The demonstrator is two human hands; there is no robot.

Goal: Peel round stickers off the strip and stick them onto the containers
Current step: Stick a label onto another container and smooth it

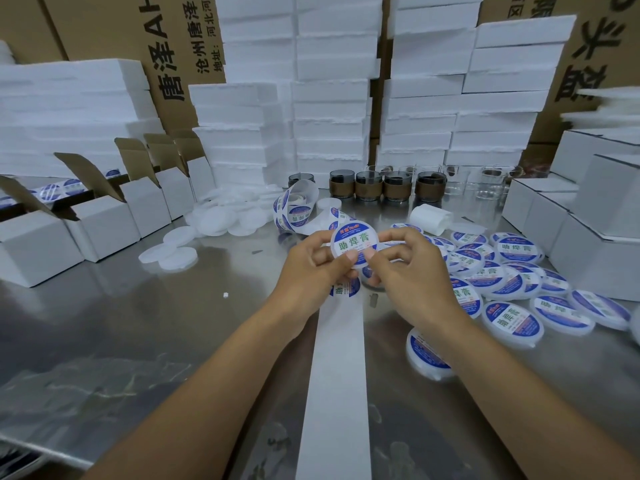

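Both hands are on the same piece right now. The left hand (311, 268) and right hand (405, 268) have their fingers curled round one round white plastic container (333, 248), held up in the center of the frame above the shiny steel table (138, 323). Both thumbs sit on the lower edge of its blue-and-white round sticker (351, 242), so my guess is it's getting smoothed down.

Progress-wise I'd say well underway but not finished. The long white backing strip (334, 393) running up from bottom center is bare. The loose coil of strip (298, 209) just above the hands has plenty of stickers left on it.

There's a big heap of stickered containers (512, 282) at center right. A pile of blank translucent round ones (221, 220) sits left of center, not done yet.

The open white cardboard boxes (104, 223) on the left show a few stickered pieces (52, 192) inside. I can't tell how full they are.
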